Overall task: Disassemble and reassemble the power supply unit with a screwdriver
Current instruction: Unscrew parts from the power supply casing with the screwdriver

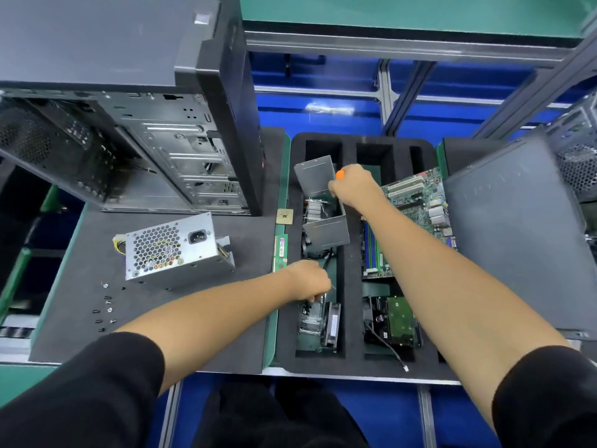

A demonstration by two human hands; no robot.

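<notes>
Open computer case (135, 124), far left, stands on the dark foam mat (80, 276); side off, bare metal bays showing. Loose grey side panel (513, 237) lies tilted at the right edge.

Black foam tray (349, 318), centre-right, with long compartments. Right compartment: green motherboard (416, 215) at the far end, hard drive (399, 321) nearer. Left compartment: bent grey metal bracket (318, 185) far, heatsink with fan (319, 321) near.

Power supply unit (176, 248) sits on the mat left of the tray, just near of the case, honeycomb grille and power socket facing up toward the camera; yellow wires poke out its left end. Neither hand touches it.

RAM stick (279, 253) lies along the mat's right edge, beside the tray; square CPU chip (284, 216) just beyond it. Scattered small screws (105, 305) near-left of the power supply.

Right hand (353, 185) reaches over the far tray, fist closed round a screwdriver; only the orange handle tip (340, 174) shows. Left hand (308, 282) is down in the left compartment, fingers curled, over the heatsink and a black cable (327, 261); whether it grips anything cannot be told.
</notes>
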